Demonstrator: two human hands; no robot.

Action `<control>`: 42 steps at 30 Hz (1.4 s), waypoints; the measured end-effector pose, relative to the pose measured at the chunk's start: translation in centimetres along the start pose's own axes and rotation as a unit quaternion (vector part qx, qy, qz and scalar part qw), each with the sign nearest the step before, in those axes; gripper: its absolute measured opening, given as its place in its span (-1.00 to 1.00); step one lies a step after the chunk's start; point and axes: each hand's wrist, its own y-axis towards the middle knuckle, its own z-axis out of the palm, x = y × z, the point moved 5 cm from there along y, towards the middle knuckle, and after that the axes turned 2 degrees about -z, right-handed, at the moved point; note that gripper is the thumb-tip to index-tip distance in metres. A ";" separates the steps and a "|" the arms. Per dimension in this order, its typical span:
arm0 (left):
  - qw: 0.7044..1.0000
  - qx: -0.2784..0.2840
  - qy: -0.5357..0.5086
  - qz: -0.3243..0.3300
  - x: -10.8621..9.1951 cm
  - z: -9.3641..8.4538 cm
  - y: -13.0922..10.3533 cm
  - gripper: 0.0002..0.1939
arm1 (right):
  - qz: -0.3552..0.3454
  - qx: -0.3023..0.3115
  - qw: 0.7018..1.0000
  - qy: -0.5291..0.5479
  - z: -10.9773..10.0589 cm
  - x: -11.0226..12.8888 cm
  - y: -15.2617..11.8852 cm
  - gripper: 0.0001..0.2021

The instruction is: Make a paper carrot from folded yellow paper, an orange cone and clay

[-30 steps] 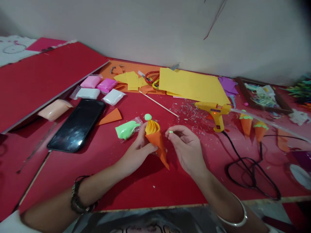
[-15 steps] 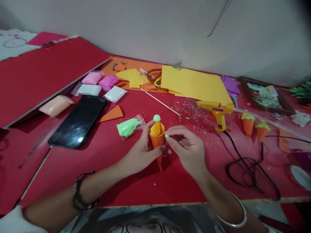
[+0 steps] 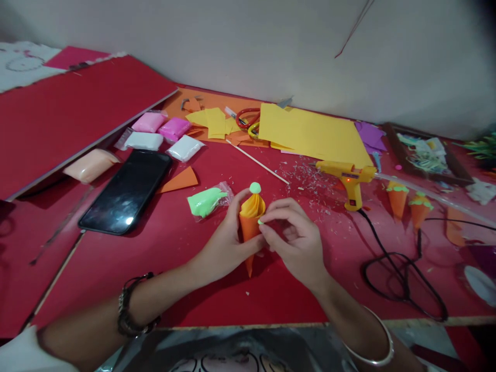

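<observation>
An orange paper cone (image 3: 249, 226) with a yellow swirl (image 3: 253, 206) and a green ball (image 3: 254, 188) on top points down, slightly tilted. My left hand (image 3: 227, 243) is wrapped round it, thumb across its front. My right hand (image 3: 295, 236) pinches a small piece of green clay (image 3: 260, 222) against the cone's right rim. A packet of green clay (image 3: 207, 202) lies to the left of the cone. Two similar decorated cones (image 3: 397, 198) lie at the right.
A yellow glue gun (image 3: 351, 181) with a looped black cable lies right of my hands. Left are a black phone (image 3: 126, 194) and several clay packets (image 3: 185, 148). Behind are yellow sheets (image 3: 313, 133), scissors (image 3: 247, 118), a thin stick (image 3: 259, 163) and a tray (image 3: 430, 155).
My right hand has moved left and slightly down, bringing the green piece from beside the cone to its rim. The cone has tilted, its tip shifting left in my left hand.
</observation>
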 end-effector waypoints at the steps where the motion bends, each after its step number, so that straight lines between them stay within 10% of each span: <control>1: 1.000 0.002 -0.003 -0.001 0.0 0.0 0.0 -0.32 | 0.006 0.004 1.000 0.004 0.1 -0.1 0.0 -0.88; 18: 0.992 0.056 -0.113 -0.007 0.3 0.8 -0.1 -0.35 | 0.146 0.042 0.951 0.270 1.7 -1.8 0.0 -0.74; 42: 0.990 0.057 -0.129 0.020 0.6 1.2 -0.4 -0.36 | 0.150 0.064 0.948 0.272 1.9 -1.9 -0.2 -0.68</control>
